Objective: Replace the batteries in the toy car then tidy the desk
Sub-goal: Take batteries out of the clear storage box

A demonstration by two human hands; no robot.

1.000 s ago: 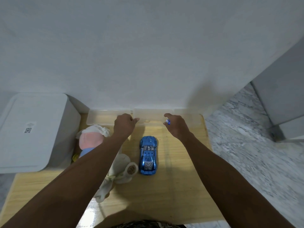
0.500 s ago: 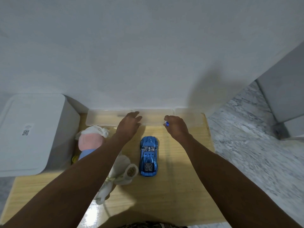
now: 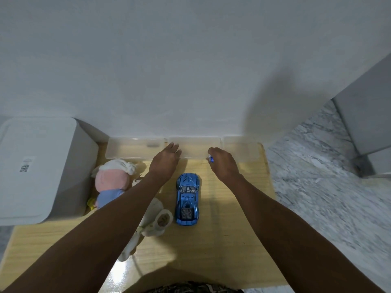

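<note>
Pale wood-grain desk (image 3: 222, 240) sits against a plain white wall (image 3: 190, 60), its surface glossy near the front edge where light glares off it; marble-patterned floor (image 3: 317, 187) runs off to the right. Along the wall stand three clear plastic trays (image 3: 135, 148), shallow, rectangular, round-cornered, set side by side; the leftmost holds a small grey object, too blurred to tell what. Left hand (image 3: 164, 162) reaches forward with fingers straight and loose, fingertips at the rim of the middle tray, holding nothing; right hand (image 3: 222, 163) hovers at the same tray's near right corner, fingers curled, pinching a small blue-and-white item (image 3: 211, 159) between thumb and fingertip; it is too small to name for sure. Car (image 3: 187, 198) lies between the two forearms on the desk, upright on its wheels, nose toward the wall; shiny metallic blue, sleek and tapered, touched by neither hand. Just left of it lies a soft plush doll (image 3: 111, 180), pink round head, white cloth cap, blue body, partly under the left forearm; a limp white fabric piece (image 3: 156, 223) sits near the car's tail. At far left, a smooth white box (image 3: 38, 166) with rounded corners carries a small printed label.
</note>
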